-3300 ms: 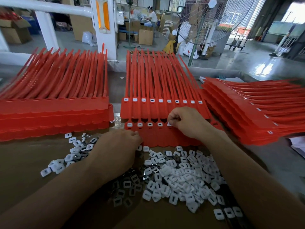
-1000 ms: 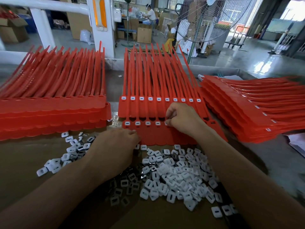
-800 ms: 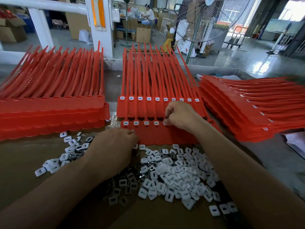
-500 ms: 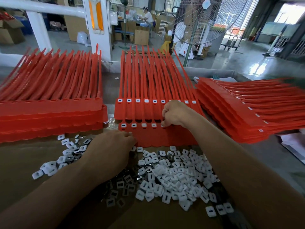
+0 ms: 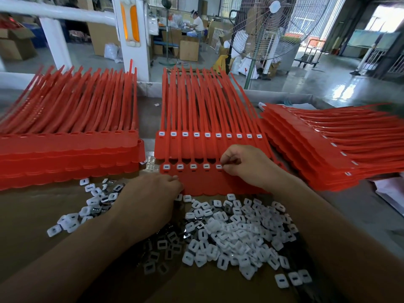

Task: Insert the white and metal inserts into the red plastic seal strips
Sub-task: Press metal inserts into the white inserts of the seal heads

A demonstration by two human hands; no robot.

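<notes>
Front seal strip sheet [image 5: 209, 182]: flat at mid-table, near edge just beyond the loose inserts. Its head row shows 5 white inserts seated, counted from the left end. The 5th insert [image 5: 219, 166] sits at my right fingertips.

Right grip [image 5: 244, 165]: fingers curled, thumb and forefinger pinched narrow on that 5th insert. The hand covers the row further right.

Left grip [image 5: 148, 200]: back of hand up, fingers curled under, tips touching the sheet's near edge left of centre. A white speck shows at the tips; I cannot tell whether an insert is held there.

Back sheet [image 5: 209, 147]: directly behind the front one, 10 white inserts along its head row, tails running away from me. The front sheet's tails lie across it.

Insert pile [image 5: 236, 232]: heaped on the table just near side of the front sheet, between my forearms. A small scatter [image 5: 65, 221] lies left of my left grip, with metal inserts [image 5: 95, 209] mixed in.

Left stack [image 5: 67, 149] of red sheets: beside the middle sheets, tails pointing away. Right stack [image 5: 328, 154]: fanned, tails pointing right, white inserts showing along its edges.

Table [image 5: 26, 215]: brown surface. Beyond it, a standing fan [image 5: 271, 25] and a white post [image 5: 131, 29].
</notes>
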